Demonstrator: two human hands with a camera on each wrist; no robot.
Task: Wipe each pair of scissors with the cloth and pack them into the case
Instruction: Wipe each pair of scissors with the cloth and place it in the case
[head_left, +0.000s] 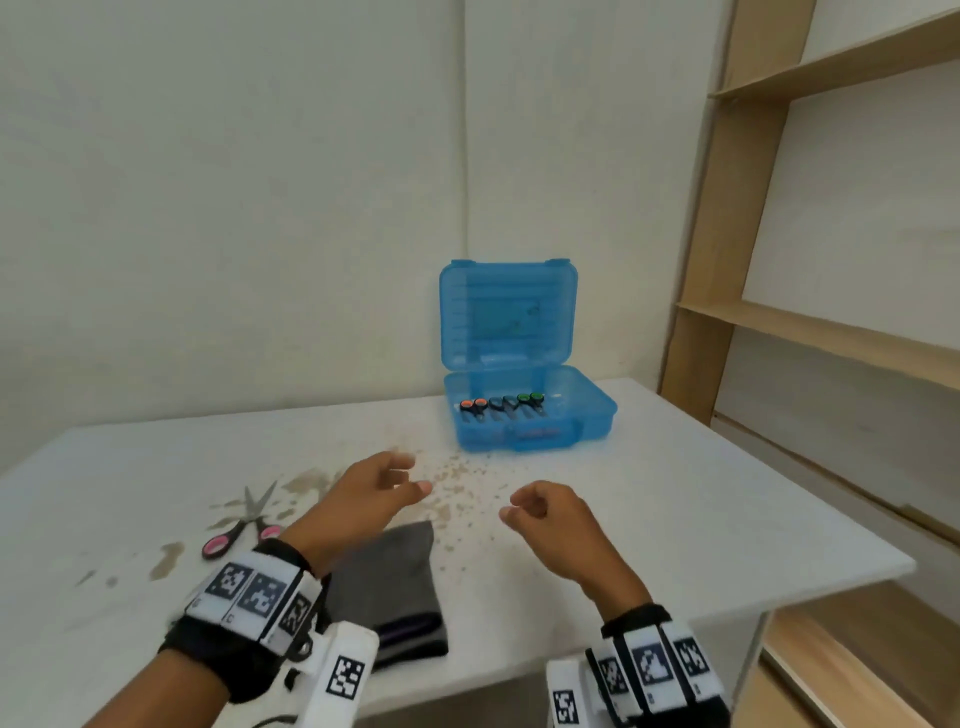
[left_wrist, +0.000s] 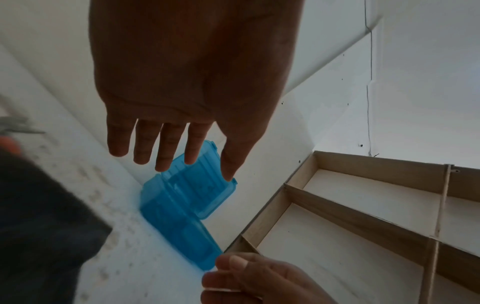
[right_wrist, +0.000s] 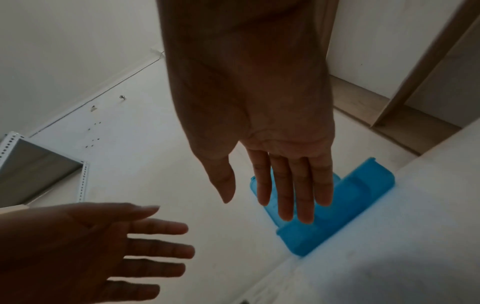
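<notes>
White table (head_left: 675, 519): blue case (head_left: 524, 410) open, no legible writing.

Both hands hang over the table (head_left: 675, 519) and hold nothing. Past the fingers of the left hand (head_left: 374, 488) and the right hand (head_left: 545, 512) there is only bare top with small crumbs, up to the case (head_left: 535, 421). Its lid (head_left: 506, 312) stands up behind it like a wall. The cloth (head_left: 395, 582) lies under the left wrist. The scissors (head_left: 244, 522) lie left of that hand.
</notes>
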